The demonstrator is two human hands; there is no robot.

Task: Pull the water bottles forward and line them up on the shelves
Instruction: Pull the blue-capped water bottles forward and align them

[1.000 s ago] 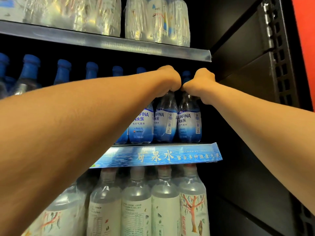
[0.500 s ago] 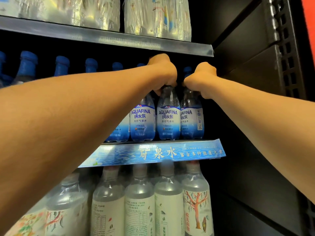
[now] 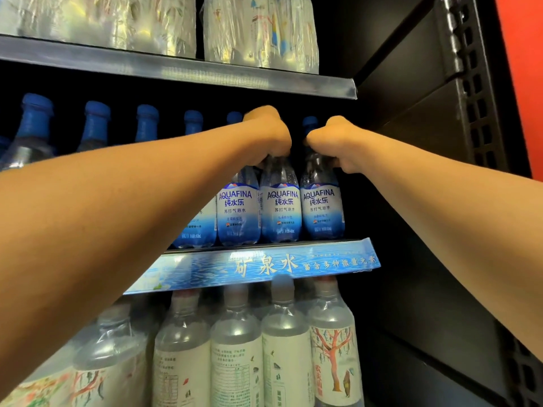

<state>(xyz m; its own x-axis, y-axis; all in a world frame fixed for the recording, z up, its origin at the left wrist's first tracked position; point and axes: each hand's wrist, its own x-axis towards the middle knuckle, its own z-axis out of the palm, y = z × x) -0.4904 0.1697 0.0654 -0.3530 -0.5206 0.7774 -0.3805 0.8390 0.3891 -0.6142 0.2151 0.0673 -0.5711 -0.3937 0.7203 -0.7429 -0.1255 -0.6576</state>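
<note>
Middle shelf, right end: my left hand (image 3: 269, 136) and right hand (image 3: 333, 142) clench necks of two Aquafina bottles (image 3: 280, 207), now drawn forward below my fists to the shelf edge (image 3: 264, 265), labels facing out, nearly aligned.

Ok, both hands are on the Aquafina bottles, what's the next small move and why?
Probably let go and reach for the next bottles left: the left hand and right hand grip bottle necks already at the shelf edge, while the blue caps sit further back.

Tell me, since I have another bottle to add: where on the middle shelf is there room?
Dark gap right of the rightmost Aquafina bottle, against the side panel. Leftward, bottles stand shoulder to shoulder under both hands.
</note>
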